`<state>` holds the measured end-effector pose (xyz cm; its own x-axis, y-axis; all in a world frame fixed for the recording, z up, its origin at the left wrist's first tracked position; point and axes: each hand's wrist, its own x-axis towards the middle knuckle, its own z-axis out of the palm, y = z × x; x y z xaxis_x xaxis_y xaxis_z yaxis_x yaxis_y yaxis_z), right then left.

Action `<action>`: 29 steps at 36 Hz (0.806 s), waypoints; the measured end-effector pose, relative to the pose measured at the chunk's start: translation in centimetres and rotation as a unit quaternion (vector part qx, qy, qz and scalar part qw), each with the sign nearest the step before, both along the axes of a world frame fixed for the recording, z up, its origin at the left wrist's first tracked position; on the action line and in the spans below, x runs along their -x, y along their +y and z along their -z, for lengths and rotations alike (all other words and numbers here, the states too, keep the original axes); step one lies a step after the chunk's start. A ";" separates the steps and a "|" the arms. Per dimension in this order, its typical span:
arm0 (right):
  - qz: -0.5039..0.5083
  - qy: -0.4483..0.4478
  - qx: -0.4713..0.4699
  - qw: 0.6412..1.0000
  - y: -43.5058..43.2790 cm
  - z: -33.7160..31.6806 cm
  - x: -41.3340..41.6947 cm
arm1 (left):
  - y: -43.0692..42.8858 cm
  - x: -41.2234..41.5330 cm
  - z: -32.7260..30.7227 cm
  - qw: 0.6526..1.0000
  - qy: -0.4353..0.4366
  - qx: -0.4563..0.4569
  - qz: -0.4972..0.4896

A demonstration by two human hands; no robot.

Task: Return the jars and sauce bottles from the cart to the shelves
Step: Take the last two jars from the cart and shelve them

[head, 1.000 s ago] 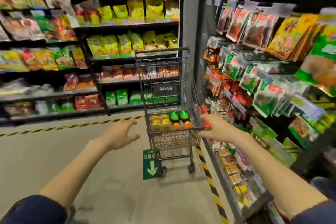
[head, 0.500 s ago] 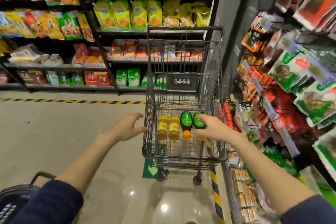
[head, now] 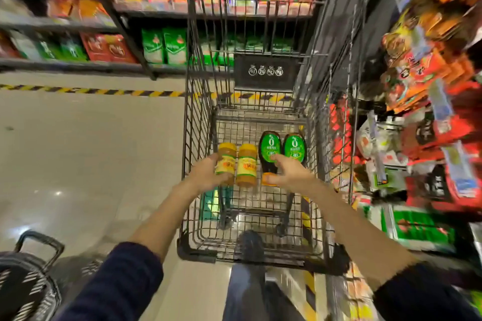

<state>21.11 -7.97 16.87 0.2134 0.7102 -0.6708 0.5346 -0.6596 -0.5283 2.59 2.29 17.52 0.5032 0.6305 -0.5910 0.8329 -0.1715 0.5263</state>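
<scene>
A black wire cart [head: 194,122] stands right in front of me. Two yellow jars and two dark sauce bottles with green labels lie side by side on its floor. My left hand [head: 204,176] grips the left yellow jar [head: 224,157], thumb across its lower end and fingers behind it. The right yellow jar [head: 246,164] lies against it. My right hand [head: 293,173] rests on the left sauce bottle [head: 269,147], forefinger on the label and thumb by the orange cap. The right sauce bottle [head: 295,146] lies partly under that hand.
Shelves of packets [head: 427,91] stand close on the right of the cart, and more stocked shelves [head: 109,47] run across the back. A black basket [head: 26,284] sits at the bottom left. Yellow-black floor tape [head: 91,91] crosses the tiled floor. My leg [head: 249,268] is beside the cart's near end.
I have come closer and look down into the cart. Both hands have dropped inside it: the left now holds a yellow jar, the right has settled on a sauce bottle.
</scene>
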 end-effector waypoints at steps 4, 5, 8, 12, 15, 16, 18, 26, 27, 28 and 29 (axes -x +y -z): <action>0.047 0.026 0.033 0.998 2.8 5.2 -0.8 | 2.3 -1.8 4.9 0.999 0.027 0.026 -0.026; 0.054 0.028 0.039 0.997 3.2 6.1 -0.8 | 2.5 -1.9 5.5 0.999 0.032 0.021 -0.025; 0.077 0.053 0.072 0.993 4.8 9.3 -1.0 | 3.7 -2.6 8.2 0.997 0.054 0.023 -0.045; 0.101 0.088 0.075 0.988 6.3 13.1 -1.1 | 4.9 -3.5 11.8 0.994 0.072 0.037 -0.074; 0.144 0.140 0.087 0.976 7.3 14.9 -0.6 | 5.5 -3.8 14.7 0.995 0.070 0.038 -0.068; 0.160 0.148 0.081 0.973 7.5 15.8 -0.4 | 5.7 -3.9 15.6 0.995 0.077 0.035 -0.060; 0.167 0.150 0.080 0.971 7.8 17.6 0.0 | 5.9 -4.1 16.9 0.994 0.089 0.035 -0.057; 0.180 0.145 0.089 0.969 8.4 21.2 0.0 | 6.2 -4.6 20.8 0.978 0.126 0.082 -0.144; 0.182 0.148 0.090 0.968 8.5 21.1 0.1 | 6.2 -4.6 21.2 0.979 0.127 0.082 -0.139; 0.180 0.155 0.092 0.967 8.6 21.3 0.2 | 6.1 -4.4 21.8 0.978 0.132 0.086 -0.139; 0.177 0.167 0.095 0.965 8.5 21.2 0.3 | 6.1 -4.2 22.3 0.976 0.130 0.094 -0.146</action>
<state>20.84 0.55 -4.37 0.1687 0.4894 -0.8556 0.0780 -0.8719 -0.4834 6.83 8.42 -4.77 0.1353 0.5929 -0.7938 0.9415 0.1726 0.2894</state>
